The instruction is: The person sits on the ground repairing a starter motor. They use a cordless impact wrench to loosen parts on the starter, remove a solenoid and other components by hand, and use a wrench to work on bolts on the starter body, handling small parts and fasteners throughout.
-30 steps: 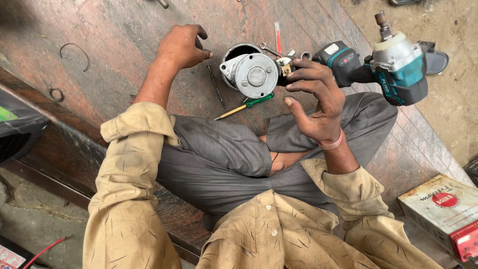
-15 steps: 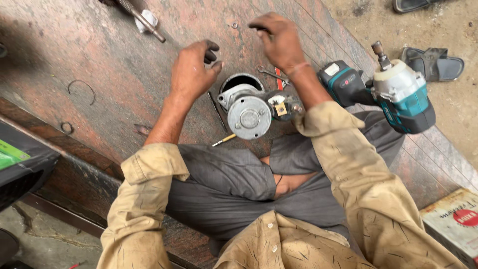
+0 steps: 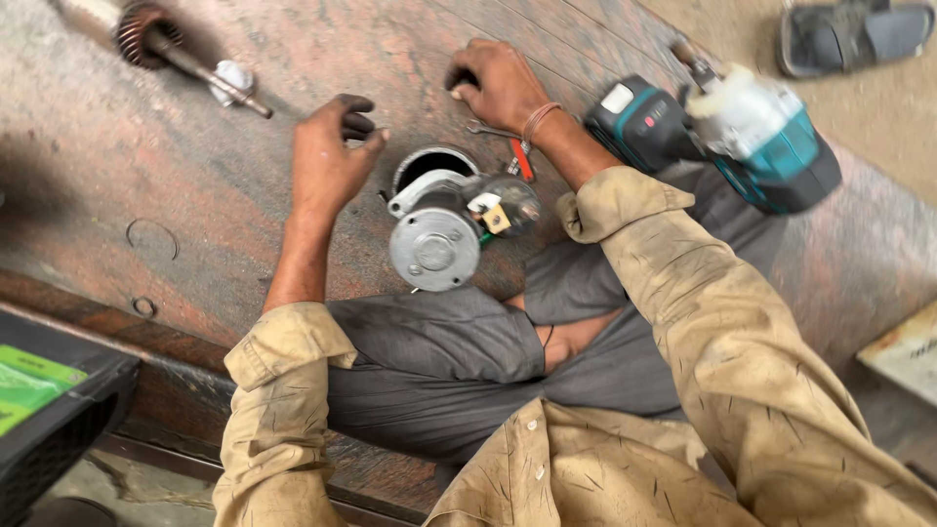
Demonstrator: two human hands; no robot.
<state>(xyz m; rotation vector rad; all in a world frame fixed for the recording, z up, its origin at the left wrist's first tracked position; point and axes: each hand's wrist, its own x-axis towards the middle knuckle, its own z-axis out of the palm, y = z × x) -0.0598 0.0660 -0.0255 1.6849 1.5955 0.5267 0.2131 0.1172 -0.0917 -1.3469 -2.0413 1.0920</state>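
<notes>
A grey starter motor (image 3: 435, 234) with an open round housing lies on the reddish stone slab (image 3: 224, 176) in front of my crossed legs. My left hand (image 3: 327, 161) hovers just left of the motor and pinches a small dark part (image 3: 358, 124) in its fingertips. My right hand (image 3: 503, 83) reaches past the motor. Its fingers curl down onto the slab over a dark spot; whether they grip anything is unclear. A small spanner (image 3: 488, 129) and a red-handled tool (image 3: 522, 158) lie under that wrist.
A teal and black cordless impact wrench (image 3: 752, 137) rests to the right, by my forearm. An armature with its shaft (image 3: 161, 44) lies at the far left. A sandal (image 3: 854, 34) sits top right, a black crate (image 3: 49, 410) lower left, a box (image 3: 903, 351) at the right edge.
My right hand has swung from above my lap, forward over the motor, to the far side of the slab. The left hand stays near the motor. The view has shifted, so the armature shows.
</notes>
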